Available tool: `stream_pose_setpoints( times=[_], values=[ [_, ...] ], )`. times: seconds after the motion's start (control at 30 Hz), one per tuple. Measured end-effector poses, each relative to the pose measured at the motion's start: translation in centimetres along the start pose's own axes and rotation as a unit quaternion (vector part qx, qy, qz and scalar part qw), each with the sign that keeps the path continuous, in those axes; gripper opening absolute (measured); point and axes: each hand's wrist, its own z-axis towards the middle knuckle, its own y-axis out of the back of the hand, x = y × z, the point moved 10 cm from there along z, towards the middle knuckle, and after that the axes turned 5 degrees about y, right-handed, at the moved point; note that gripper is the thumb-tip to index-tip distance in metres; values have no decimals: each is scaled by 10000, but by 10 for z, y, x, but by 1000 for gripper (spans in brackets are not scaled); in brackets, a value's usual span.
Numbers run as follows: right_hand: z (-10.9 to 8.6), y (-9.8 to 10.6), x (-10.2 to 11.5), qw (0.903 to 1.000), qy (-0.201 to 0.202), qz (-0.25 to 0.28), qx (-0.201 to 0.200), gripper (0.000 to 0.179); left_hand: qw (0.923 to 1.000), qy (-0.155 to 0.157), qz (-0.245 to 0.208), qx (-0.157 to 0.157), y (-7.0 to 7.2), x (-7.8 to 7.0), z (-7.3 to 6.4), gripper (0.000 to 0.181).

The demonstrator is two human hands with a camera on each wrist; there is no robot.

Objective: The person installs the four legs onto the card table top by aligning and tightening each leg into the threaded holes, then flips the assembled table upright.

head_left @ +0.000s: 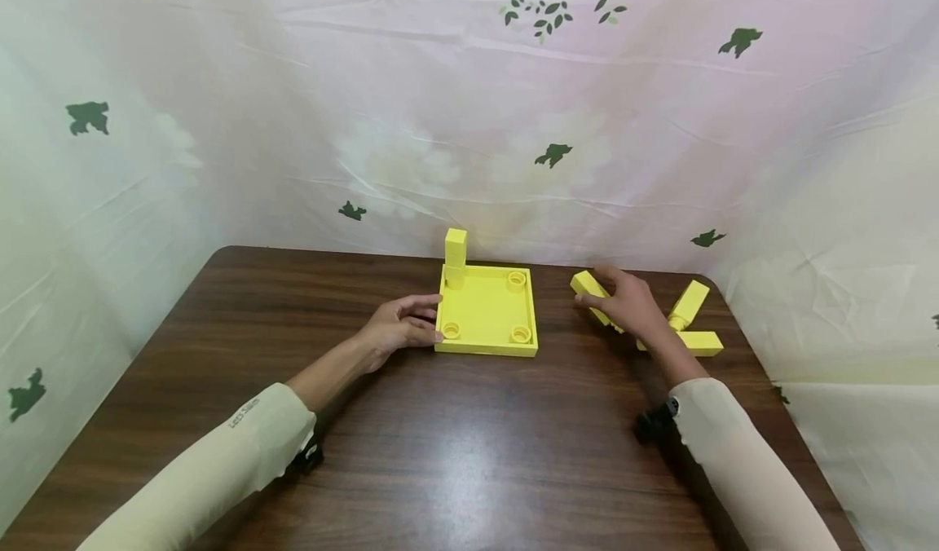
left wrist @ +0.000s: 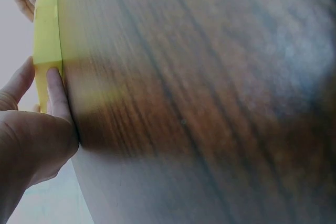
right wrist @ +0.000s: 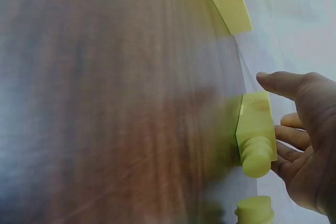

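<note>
A square yellow board (head_left: 484, 310) with a raised rim lies on the table, round sockets showing at three corners. Upright at its far left corner stands a yellow square post (head_left: 456, 249). My left hand (head_left: 399, 327) holds the board by its left edge, thumb at the near corner; the left wrist view shows the board's side (left wrist: 48, 35) edge-on. Over at the right, my right hand (head_left: 627, 298) reaches around another yellow post (head_left: 590, 290) with spread fingers. In the right wrist view this post (right wrist: 255, 116) has a stepped round peg, and the thumb stays apart from it.
Two more yellow posts, one angled (head_left: 689, 302) and one lying crosswise (head_left: 702, 343), are just right of my right hand. The brown wooden table (head_left: 469, 437) ends at a patterned cloth (head_left: 469, 127) behind and at both sides.
</note>
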Motion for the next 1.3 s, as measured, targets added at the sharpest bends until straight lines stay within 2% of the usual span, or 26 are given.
stream_pose_setpoints(
  times=[0.23,0.4,0.57,0.77,0.93,1.3],
  values=[
    [14,-6,-9,9983,-282,483,187,86,10000,-26,-24,16,0,1,0,80],
    [22,-11,-9,9990,-264,367,67,84,10000,-41,-52,30,0,1,1,80],
    [25,-13,-7,9998,-107,172,-81,74,10000,-31,-55,30,0,1,0,80],
    [24,-13,0,9998,-27,104,-148,60,10000,-55,-12,55,0,0,0,80],
    [21,-10,8,9997,-14,92,-210,56,10000,-46,19,55,1,1,1,80],
    [12,-2,34,9989,367,153,-254,59,10000,-58,-16,47,2,2,1,79]
  ],
)
